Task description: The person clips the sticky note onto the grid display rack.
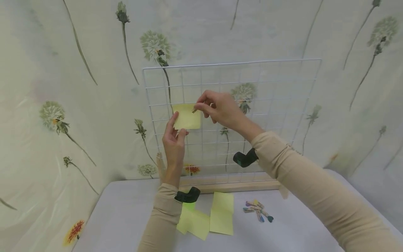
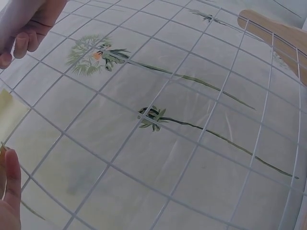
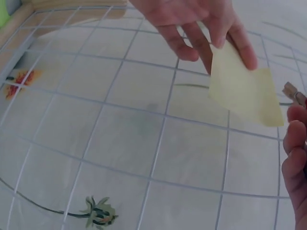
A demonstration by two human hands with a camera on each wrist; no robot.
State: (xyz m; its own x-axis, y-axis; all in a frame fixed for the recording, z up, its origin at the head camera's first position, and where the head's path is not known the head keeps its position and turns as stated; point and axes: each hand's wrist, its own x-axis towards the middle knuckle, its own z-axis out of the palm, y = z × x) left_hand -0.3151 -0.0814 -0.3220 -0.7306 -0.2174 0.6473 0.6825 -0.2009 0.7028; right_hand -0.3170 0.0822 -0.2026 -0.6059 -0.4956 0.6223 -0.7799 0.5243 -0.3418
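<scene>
A yellow paper note lies up against the white wire grid, near its left side. My left hand holds the note by its left and lower edges, between thumb and fingers. Close to the note's upper right corner, my right hand pinches a small wooden clothespin. In the right wrist view the tip of the clothespin points up beyond the fingers, beside the note. Only part of the left hand and the note's edge show in the left wrist view.
The grid stands on a wooden base at the back of a white table. Loose yellow notes lie in front of it. To their right is a small pile of colourful clothespins. A flower-patterned curtain hangs behind.
</scene>
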